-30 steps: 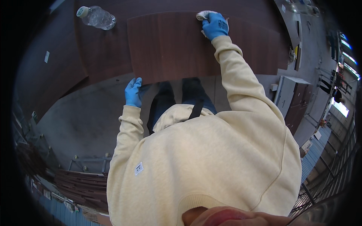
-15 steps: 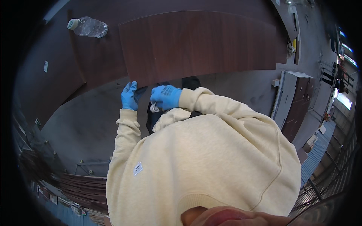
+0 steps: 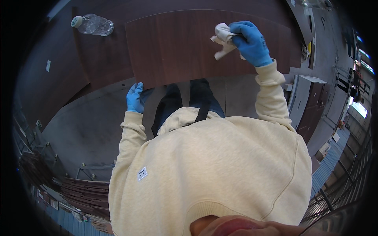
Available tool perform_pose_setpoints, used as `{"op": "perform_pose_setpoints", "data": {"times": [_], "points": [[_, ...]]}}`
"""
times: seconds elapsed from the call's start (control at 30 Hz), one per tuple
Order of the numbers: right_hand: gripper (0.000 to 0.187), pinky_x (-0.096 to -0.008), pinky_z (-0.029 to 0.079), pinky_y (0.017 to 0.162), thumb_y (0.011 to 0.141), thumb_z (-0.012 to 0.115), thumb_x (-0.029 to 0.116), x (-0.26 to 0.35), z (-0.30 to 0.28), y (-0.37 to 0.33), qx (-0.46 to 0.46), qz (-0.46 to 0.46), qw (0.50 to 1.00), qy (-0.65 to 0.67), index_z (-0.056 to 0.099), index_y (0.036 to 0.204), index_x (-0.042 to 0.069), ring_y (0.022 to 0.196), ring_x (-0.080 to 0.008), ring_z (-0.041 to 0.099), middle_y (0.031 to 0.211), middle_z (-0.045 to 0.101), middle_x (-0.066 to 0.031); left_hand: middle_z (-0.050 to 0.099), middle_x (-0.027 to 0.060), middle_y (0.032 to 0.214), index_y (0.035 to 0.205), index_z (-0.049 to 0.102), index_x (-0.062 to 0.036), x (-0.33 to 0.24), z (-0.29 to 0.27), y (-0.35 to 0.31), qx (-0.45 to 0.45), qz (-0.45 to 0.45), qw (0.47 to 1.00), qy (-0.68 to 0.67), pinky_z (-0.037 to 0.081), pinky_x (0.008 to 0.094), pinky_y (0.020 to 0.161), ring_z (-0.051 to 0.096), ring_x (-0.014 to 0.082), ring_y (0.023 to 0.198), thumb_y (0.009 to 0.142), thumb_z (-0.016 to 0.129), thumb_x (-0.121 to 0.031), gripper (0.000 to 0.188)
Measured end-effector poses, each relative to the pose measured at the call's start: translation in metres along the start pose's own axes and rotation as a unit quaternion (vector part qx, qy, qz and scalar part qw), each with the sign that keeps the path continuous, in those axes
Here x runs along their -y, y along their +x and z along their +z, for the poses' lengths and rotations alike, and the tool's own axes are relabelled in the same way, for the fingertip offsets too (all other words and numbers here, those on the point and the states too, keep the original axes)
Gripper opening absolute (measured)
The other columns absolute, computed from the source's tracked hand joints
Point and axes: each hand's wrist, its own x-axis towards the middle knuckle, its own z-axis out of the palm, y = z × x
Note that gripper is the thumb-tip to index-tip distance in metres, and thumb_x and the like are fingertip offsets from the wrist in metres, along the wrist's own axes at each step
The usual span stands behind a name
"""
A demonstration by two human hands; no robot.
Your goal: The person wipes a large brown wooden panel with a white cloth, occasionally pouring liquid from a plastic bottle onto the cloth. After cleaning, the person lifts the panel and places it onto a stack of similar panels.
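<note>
A dark brown wood-grain panel (image 3: 173, 51) lies in front of me on a larger brown surface. My left hand (image 3: 136, 97), in a blue glove, grips the panel's near left corner, fingers on top and thumb toward the underside. Over the right part of the panel is my gloved right hand (image 3: 250, 44), closed on a crumpled white cloth (image 3: 223, 34). A loose end of the cloth hangs toward the panel; whether it touches the wood I cannot tell.
A clear plastic bottle (image 3: 94, 24) with a white cap lies on the brown surface at the far left. More brown panels (image 3: 311, 106) stand at the right, and a stack of brown boards (image 3: 84, 194) sits at the lower left. Distant people show at the far right.
My right hand has swung from near my left hand, at the panel's front edge, out over the right part of the panel, carrying the white cloth. My left hand stays at the corner.
</note>
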Motion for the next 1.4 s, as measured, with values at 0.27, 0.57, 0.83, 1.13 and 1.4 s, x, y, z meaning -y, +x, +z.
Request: {"op": "perform_pose_setpoints", "data": {"times": [0.27, 0.57, 0.83, 1.13, 1.4], "points": [[0.045, -0.0464, 0.057, 0.096, 0.077, 0.082, 0.017, -0.037, 0.094, -0.02, 0.019, 0.01, 0.976, -0.214, 0.07, 0.121, 0.016, 0.111, -0.0328, 0.068, 0.134, 0.067, -0.0068, 0.07, 0.0121, 0.122, 0.132, 0.061, 0.0004, -0.002, 0.005, 0.006, 0.005, -0.007, 1.0, 0.005, 0.058, 0.0487, 0.103, 0.071, 0.0304, 0.11, 0.102, 0.07, -0.02, 0.038], [0.036, -0.0471, 0.058, 0.092, 0.084, 0.075, 0.011, -0.035, 0.139, -0.046, 0.052, -0.008, 0.962, -0.268, 0.072, 0.12, 0.013, 0.107, -0.0351, 0.069, 0.137, 0.064, -0.012, 0.071, 0.0093, 0.122, 0.13, 0.064, -0.0041, 0.006, -0.004, 0.005, -0.011, -0.004, 1.0, 0.004, 0.056, 0.0485, 0.104, 0.07, 0.0315, 0.114, 0.101, 0.071, -0.02, 0.034], [0.027, -0.0486, 0.059, 0.09, 0.086, 0.069, 0.012, -0.046, 0.146, 0.029, -0.027, 0.099, 0.959, -0.266, 0.073, 0.112, 0.016, 0.107, -0.0374, 0.067, 0.119, 0.069, -0.0095, 0.071, 0.0083, 0.12, 0.132, 0.063, -0.0023, 0.008, -0.004, 0.011, -0.033, 0.015, 0.999, 0.035, 0.057, 0.0468, 0.103, 0.07, 0.0269, 0.11, 0.101, 0.071, -0.02, 0.037], [0.028, -0.0494, 0.058, 0.091, 0.086, 0.072, 0.011, -0.029, 0.163, 0.0, -0.023, -0.013, 0.975, -0.219, 0.074, 0.113, 0.014, 0.103, -0.039, 0.068, 0.12, 0.07, -0.0138, 0.072, 0.0099, 0.121, 0.131, 0.065, -0.0023, 0.0, 0.003, 0.0, 0.017, 0.013, 1.0, 0.01, 0.058, 0.0459, 0.102, 0.071, 0.027, 0.108, 0.102, 0.07, -0.02, 0.034], [0.038, -0.0523, 0.045, 0.115, 0.092, 0.072, 0.022, 0.088, 0.233, -0.02, 0.238, -0.149, 0.928, -0.245, 0.067, 0.129, 0.015, 0.108, -0.0265, 0.07, 0.125, 0.065, -0.0088, 0.072, 0.0095, 0.12, 0.134, 0.064, 0.0003, 0.005, -0.007, 0.005, 0.002, -0.005, 1.0, -0.005, 0.062, 0.041, 0.096, 0.072, 0.0238, 0.103, 0.1, 0.073, -0.019, 0.04]]}}
